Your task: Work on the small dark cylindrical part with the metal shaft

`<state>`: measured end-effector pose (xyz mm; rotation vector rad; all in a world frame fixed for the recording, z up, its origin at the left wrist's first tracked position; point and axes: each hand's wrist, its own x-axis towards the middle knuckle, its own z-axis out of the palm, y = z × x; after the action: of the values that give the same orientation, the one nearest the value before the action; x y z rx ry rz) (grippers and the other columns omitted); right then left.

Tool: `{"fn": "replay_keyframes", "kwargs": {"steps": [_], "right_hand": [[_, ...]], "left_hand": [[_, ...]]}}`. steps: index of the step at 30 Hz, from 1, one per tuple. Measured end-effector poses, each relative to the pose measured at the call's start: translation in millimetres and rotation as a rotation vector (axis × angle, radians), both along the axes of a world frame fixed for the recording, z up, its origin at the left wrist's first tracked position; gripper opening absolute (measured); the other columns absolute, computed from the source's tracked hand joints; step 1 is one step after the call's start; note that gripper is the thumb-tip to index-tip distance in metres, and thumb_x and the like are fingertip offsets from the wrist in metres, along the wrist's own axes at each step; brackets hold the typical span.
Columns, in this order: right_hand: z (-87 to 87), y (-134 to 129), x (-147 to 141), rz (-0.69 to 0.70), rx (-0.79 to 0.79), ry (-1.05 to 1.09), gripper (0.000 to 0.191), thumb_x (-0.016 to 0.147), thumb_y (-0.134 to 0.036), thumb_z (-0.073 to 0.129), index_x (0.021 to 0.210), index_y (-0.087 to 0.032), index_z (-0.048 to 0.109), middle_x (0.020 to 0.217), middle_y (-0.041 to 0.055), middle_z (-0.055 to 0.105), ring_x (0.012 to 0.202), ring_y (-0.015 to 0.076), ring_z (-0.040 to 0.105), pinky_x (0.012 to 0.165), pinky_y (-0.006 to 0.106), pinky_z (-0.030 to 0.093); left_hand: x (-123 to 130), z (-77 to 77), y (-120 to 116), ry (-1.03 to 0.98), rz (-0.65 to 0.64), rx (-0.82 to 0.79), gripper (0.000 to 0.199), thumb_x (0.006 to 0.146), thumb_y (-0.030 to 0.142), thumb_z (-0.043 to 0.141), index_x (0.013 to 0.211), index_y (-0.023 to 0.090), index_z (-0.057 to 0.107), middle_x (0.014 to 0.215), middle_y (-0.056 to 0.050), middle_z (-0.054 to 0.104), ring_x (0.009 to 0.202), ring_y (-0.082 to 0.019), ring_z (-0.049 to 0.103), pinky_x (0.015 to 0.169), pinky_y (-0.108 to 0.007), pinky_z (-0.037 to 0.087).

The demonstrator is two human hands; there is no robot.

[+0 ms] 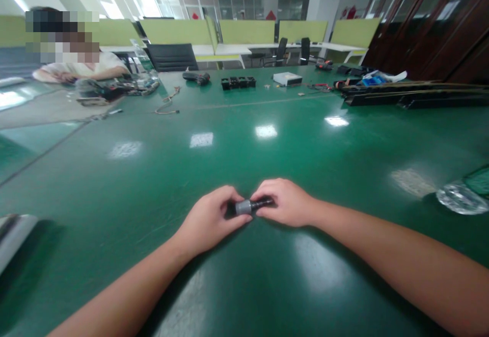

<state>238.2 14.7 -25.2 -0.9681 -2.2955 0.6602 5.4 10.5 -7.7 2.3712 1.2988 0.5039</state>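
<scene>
A small cylindrical piece with a grey barrel and a narrower, stepped black end [243,207] lies sideways between my two hands, low over the green table [244,148]. My left hand [208,219] is closed around its grey barrel, thumb in front and fingers behind. On the other side, my right hand [284,202] pinches the thin black end between thumb and fingertips. Both ends of the piece are partly hidden by my fingers, and I cannot tell its exact kind.
Clear plastic packaging [462,197] sits at the right edge; a silver-grey object [17,237] is at the left. Farther back are a thin cable [167,105], black blocks [239,82], a white box [287,79] and black rails [416,95]. Another person [84,67] sits back left.
</scene>
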Motion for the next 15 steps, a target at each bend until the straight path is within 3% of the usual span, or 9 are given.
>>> {"fn": "replay_keyframes", "kwargs": {"steps": [15], "right_hand": [[1.1, -0.6, -0.6, -0.028, -0.006, 0.000, 0.013, 0.079, -0.018, 0.073, 0.093, -0.018, 0.074, 0.088, 0.0016, 0.071, 0.079, 0.0138, 0.063, 0.072, 0.024, 0.043]], "left_hand": [[1.7, 3.7, -1.5, -0.023, -0.004, -0.001, 0.022, 0.079, 0.040, 0.070, 0.086, 0.020, 0.064, 0.075, 0.002, 0.060, 0.066, -0.015, 0.053, 0.061, -0.025, 0.037]]}}
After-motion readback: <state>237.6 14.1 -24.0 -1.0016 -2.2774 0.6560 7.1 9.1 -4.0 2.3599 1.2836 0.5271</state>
